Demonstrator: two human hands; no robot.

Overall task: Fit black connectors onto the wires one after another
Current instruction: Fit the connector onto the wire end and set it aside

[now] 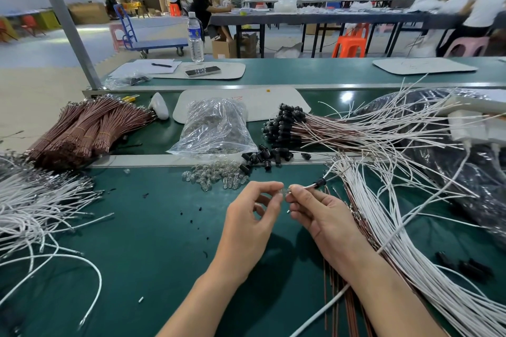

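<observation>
My right hand (317, 210) pinches the tip of a white wire (309, 186) above the green mat. A black connector (320, 182) sits threaded on that wire just behind my fingertips. My left hand (254, 216) pinches a small clear bulb (284, 190) and holds it against the wire's end. Loose black connectors (260, 159) lie in a pile just beyond my hands, with loose clear bulbs (216, 176) beside them.
White wires (410, 241) fan out at the right and another white bundle (32, 200) lies at the left. Brown wire bundles (85, 128), a clear bag of bulbs (216, 126) and finished wires with black connectors (284, 126) lie further back. A water bottle (195, 35) stands beyond.
</observation>
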